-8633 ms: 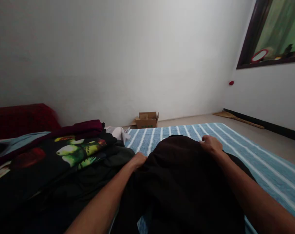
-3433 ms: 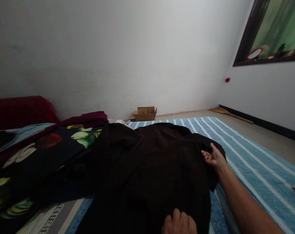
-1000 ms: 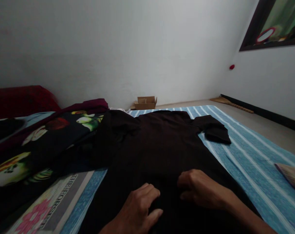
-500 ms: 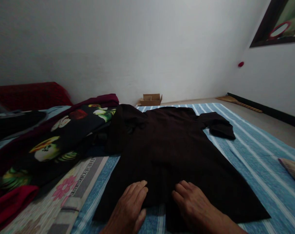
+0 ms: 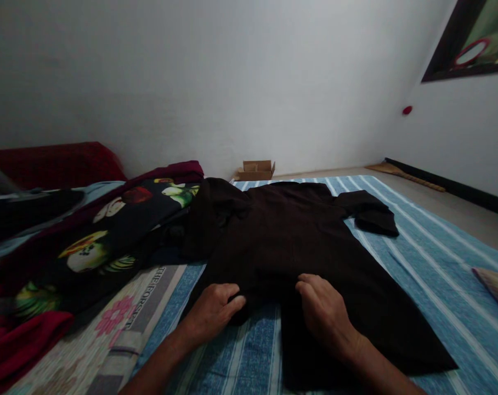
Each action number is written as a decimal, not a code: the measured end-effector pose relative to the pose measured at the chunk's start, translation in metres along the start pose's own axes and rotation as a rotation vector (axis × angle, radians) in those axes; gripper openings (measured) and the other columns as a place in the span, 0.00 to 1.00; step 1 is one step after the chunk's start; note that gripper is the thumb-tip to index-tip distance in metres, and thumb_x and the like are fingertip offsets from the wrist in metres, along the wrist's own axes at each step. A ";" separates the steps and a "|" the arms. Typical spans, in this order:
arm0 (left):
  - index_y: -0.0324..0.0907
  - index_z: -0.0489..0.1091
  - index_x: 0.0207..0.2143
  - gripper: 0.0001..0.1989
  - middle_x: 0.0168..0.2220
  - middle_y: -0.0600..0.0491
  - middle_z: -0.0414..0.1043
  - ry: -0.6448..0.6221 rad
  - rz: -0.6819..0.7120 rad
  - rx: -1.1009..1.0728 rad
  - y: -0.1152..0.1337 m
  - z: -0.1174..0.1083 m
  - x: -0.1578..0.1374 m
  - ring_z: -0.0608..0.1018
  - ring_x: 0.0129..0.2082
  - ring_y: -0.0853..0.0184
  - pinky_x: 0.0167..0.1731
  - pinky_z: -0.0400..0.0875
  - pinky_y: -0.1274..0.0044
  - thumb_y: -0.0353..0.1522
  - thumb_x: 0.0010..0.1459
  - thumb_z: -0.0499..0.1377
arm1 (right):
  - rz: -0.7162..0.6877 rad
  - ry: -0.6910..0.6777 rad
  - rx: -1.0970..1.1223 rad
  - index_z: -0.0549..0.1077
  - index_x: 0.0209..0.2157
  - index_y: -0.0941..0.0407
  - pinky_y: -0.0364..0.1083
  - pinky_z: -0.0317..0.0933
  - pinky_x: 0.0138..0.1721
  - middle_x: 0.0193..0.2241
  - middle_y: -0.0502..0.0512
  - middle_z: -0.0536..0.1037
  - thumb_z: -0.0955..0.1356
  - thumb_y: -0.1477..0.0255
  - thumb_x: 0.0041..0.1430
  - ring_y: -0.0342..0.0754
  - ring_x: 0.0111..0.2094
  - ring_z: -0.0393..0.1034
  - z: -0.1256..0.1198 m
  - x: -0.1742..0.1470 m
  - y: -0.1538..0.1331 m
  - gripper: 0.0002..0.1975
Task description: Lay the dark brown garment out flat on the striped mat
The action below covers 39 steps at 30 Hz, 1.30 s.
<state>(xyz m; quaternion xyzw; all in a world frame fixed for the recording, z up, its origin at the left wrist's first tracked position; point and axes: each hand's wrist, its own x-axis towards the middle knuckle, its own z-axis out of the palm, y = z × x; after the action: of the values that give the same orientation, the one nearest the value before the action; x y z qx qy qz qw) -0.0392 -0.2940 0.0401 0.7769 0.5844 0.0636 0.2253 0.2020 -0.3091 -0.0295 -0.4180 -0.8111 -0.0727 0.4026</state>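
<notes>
Head view: dark garment (image 5: 282,236) lies spread on the striped blue sheet (image 5: 253,351) beside piled clothes (image 5: 128,219), seemingly to keep it flat. Left hand (image 5: 213,310) pinches its near edge, nearly closed; right hand (image 5: 326,311) curls over it, perhaps steadying; whether it grips is hidden.

L grip (image 5: 215,310) + R grip (image 5: 325,310) (hands): 2
Blk shirt (image 5: 292,233): 1
Cardbd box (image 5: 255,174): 1
Red-rim mirror (image 5: 471,52): 1
Red wall knob (image 5: 407,110): 1
Striped sheet (image 5: 434,274): 1
Piled clothes (image 5: 128,222): sev. pcs, exact no. unclear
</notes>
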 end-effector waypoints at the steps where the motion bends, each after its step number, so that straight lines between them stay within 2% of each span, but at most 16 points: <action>1: 0.42 0.55 0.17 0.15 0.18 0.59 0.57 0.017 -0.014 0.013 0.000 -0.001 0.002 0.64 0.21 0.72 0.23 0.55 0.80 0.37 0.55 0.47 | -0.040 0.035 0.014 0.69 0.35 0.59 0.49 0.63 0.40 0.39 0.62 0.73 0.55 0.82 0.58 0.50 0.41 0.67 0.002 0.000 -0.008 0.13; 4: 0.42 0.55 0.17 0.16 0.18 0.59 0.57 0.078 -0.016 0.068 0.005 -0.008 0.006 0.64 0.21 0.71 0.22 0.54 0.80 0.38 0.55 0.47 | -0.067 0.035 0.038 0.70 0.34 0.58 0.55 0.58 0.49 0.47 0.64 0.70 0.58 0.79 0.58 0.54 0.51 0.61 0.011 0.002 -0.039 0.11; 6: 0.43 0.56 0.17 0.16 0.18 0.58 0.59 0.117 0.008 0.121 0.011 -0.015 0.008 0.65 0.21 0.71 0.22 0.54 0.79 0.38 0.56 0.46 | 0.011 -0.004 0.039 0.71 0.35 0.58 0.59 0.54 0.51 0.51 0.67 0.67 0.62 0.70 0.57 0.58 0.55 0.57 0.021 0.008 -0.057 0.09; 8: 0.43 0.56 0.18 0.15 0.19 0.58 0.60 0.156 0.043 0.182 0.017 -0.022 0.010 0.65 0.21 0.70 0.23 0.54 0.79 0.37 0.56 0.47 | 0.139 -0.033 0.027 0.73 0.35 0.59 0.63 0.50 0.53 0.53 0.70 0.65 0.65 0.59 0.53 0.62 0.57 0.53 0.032 0.017 -0.070 0.17; 10: 0.42 0.56 0.18 0.15 0.19 0.57 0.61 0.195 0.070 0.235 0.022 -0.027 0.012 0.65 0.21 0.71 0.23 0.53 0.78 0.36 0.56 0.48 | 0.265 -0.063 0.002 0.74 0.32 0.60 0.65 0.47 0.52 0.53 0.73 0.65 0.66 0.52 0.50 0.66 0.57 0.52 0.041 0.030 -0.076 0.23; 12: 0.42 0.57 0.18 0.14 0.19 0.57 0.61 0.230 0.083 0.270 0.026 -0.030 0.015 0.66 0.21 0.71 0.24 0.54 0.78 0.35 0.56 0.49 | 0.350 -0.121 -0.025 0.75 0.30 0.61 0.67 0.46 0.52 0.52 0.75 0.65 0.66 0.53 0.50 0.68 0.56 0.52 0.044 0.042 -0.076 0.23; 15: 0.42 0.59 0.18 0.14 0.19 0.57 0.62 0.272 0.106 0.292 0.027 -0.032 0.016 0.66 0.22 0.71 0.24 0.55 0.78 0.35 0.56 0.50 | 0.379 -0.218 -0.042 0.75 0.31 0.61 0.68 0.45 0.51 0.53 0.74 0.64 0.67 0.64 0.50 0.69 0.56 0.52 0.041 0.051 -0.073 0.14; 18: 0.42 0.59 0.19 0.14 0.20 0.57 0.62 0.285 0.140 0.289 0.025 -0.032 0.014 0.66 0.21 0.71 0.24 0.55 0.78 0.34 0.56 0.51 | 0.360 -0.288 -0.050 0.75 0.30 0.60 0.68 0.45 0.50 0.54 0.73 0.63 0.68 0.71 0.46 0.69 0.56 0.52 0.037 0.046 -0.070 0.09; 21: 0.42 0.59 0.19 0.13 0.20 0.57 0.62 0.283 0.171 0.278 0.022 -0.029 0.011 0.66 0.21 0.71 0.24 0.55 0.79 0.34 0.56 0.51 | 0.343 -0.305 -0.067 0.74 0.29 0.59 0.68 0.46 0.49 0.54 0.72 0.63 0.68 0.72 0.44 0.70 0.56 0.53 0.040 0.031 -0.069 0.08; 25: 0.42 0.59 0.20 0.13 0.20 0.58 0.62 0.295 0.226 0.274 0.016 -0.023 0.005 0.66 0.21 0.72 0.23 0.55 0.79 0.33 0.57 0.51 | 0.260 -0.171 -0.075 0.72 0.28 0.57 0.65 0.51 0.47 0.50 0.70 0.68 0.65 0.75 0.44 0.66 0.51 0.59 0.039 0.018 -0.067 0.06; 27: 0.42 0.60 0.21 0.13 0.20 0.58 0.62 0.319 0.284 0.272 0.013 -0.024 0.001 0.66 0.22 0.72 0.23 0.55 0.79 0.33 0.58 0.52 | 0.246 -0.092 -0.080 0.70 0.26 0.56 0.60 0.56 0.45 0.39 0.65 0.74 0.63 0.78 0.43 0.58 0.41 0.66 0.025 0.022 -0.062 0.06; 29: 0.42 0.61 0.22 0.11 0.21 0.57 0.62 0.338 0.357 0.284 0.011 -0.029 -0.005 0.66 0.22 0.71 0.24 0.56 0.79 0.33 0.58 0.51 | 0.236 -0.045 -0.074 0.66 0.23 0.54 0.56 0.59 0.40 0.25 0.57 0.72 0.60 0.81 0.44 0.51 0.29 0.65 0.003 0.032 -0.054 0.08; 31: 0.42 0.61 0.23 0.10 0.21 0.57 0.63 0.332 0.416 0.324 0.010 -0.035 -0.012 0.66 0.23 0.71 0.24 0.56 0.78 0.32 0.58 0.51 | 0.172 -0.009 -0.051 0.64 0.22 0.54 0.54 0.60 0.40 0.21 0.53 0.68 0.58 0.83 0.46 0.48 0.26 0.62 -0.018 0.040 -0.048 0.10; 33: 0.42 0.60 0.23 0.08 0.22 0.56 0.63 0.296 0.440 0.377 0.009 -0.036 -0.021 0.66 0.24 0.69 0.24 0.57 0.78 0.29 0.56 0.52 | 0.064 0.023 -0.011 0.64 0.23 0.54 0.54 0.59 0.43 0.23 0.54 0.69 0.56 0.83 0.49 0.48 0.27 0.63 -0.031 0.037 -0.046 0.12; 36: 0.43 0.60 0.25 0.09 0.27 0.55 0.67 0.149 0.401 0.439 0.001 -0.019 -0.036 0.69 0.28 0.66 0.28 0.62 0.77 0.20 0.44 0.52 | -0.094 0.047 0.019 0.65 0.24 0.55 0.53 0.58 0.45 0.26 0.55 0.71 0.54 0.82 0.55 0.47 0.29 0.64 -0.022 0.011 -0.051 0.15; 39: 0.44 0.64 0.35 0.23 0.39 0.54 0.71 0.077 0.335 0.469 -0.014 0.017 -0.050 0.71 0.40 0.64 0.42 0.64 0.73 0.16 0.35 0.48 | -0.182 0.120 -0.037 0.65 0.22 0.55 0.50 0.59 0.42 0.26 0.55 0.73 0.52 0.82 0.59 0.47 0.29 0.66 0.006 -0.025 -0.059 0.19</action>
<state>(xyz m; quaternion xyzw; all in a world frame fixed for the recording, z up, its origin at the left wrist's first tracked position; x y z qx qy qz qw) -0.0609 -0.3429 0.0277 0.8905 0.4548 -0.0079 0.0035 0.1634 -0.3601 -0.0385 -0.3449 -0.8185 -0.1491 0.4345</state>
